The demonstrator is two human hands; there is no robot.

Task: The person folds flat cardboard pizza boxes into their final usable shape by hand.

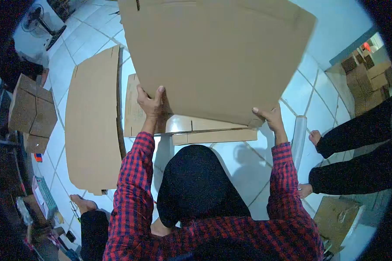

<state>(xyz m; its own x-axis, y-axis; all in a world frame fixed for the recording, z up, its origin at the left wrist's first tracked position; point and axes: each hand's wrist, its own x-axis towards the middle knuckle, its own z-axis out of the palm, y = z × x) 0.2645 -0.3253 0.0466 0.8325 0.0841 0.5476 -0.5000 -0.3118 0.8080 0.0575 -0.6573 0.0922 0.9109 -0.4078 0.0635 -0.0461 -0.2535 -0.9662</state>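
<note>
A large flat sheet of brown cardboard [217, 56] is held up in front of me, tilted, its top cut off by the view. My left hand [151, 103] grips its lower left part, thumb on the near face. At the lower right corner my right hand [270, 117] pinches the edge; the fingers behind the sheet are hidden. Below it on the floor lies another flattened cardboard box [137, 113], partly covered by the raised sheet. To the left rests a tall stack of flat cardboard [93, 117].
Taped boxes [35, 108] stand at the left, near a fan [37, 19]. A clear plastic roll [299, 139] lies to my right beside another person's legs [353, 130]. More boxes [366, 82] are piled at the far right. A green basket [47, 195] sits lower left.
</note>
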